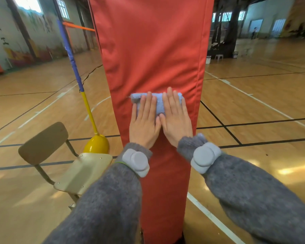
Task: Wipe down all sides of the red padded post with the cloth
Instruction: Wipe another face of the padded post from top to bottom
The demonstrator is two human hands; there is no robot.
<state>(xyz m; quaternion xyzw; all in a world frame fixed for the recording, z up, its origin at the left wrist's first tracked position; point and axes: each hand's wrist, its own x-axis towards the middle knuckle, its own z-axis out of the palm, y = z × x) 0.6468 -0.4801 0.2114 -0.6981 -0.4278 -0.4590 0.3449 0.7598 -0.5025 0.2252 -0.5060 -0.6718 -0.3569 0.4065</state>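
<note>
While both hands lie flat on it, the cloth (158, 103) sits pressed against the front face of the red padded post (151, 50), folded into a wide light-blue pad with a fuzzy nap. Left hand (144, 120): fingers straight and close together, over the cloth's left-middle part. Right hand (176, 118): same, fingers straight, on the right part; thumbs side by side. Flat-palm press, both hands spread open.

Only container: a small white bin (208, 59) on the floor far back, right of the post; contents cannot tell.

Post cover is smooth, wrinkled, with a stitched seam down the right edge. Sleeves (104, 199) are grey fuzzy knit, with a rounded pale grey plastic unit (136, 162) strapped on each wrist. Left of the post stands a chair (84, 171) with a brown curved back, pale moulded seat and metal legs. Behind it is a pole (74, 64), blue padding above, yellow below, set into a glossy yellow dome base (96, 144). The floor (253, 106) is shiny wood with black and white lines.
</note>
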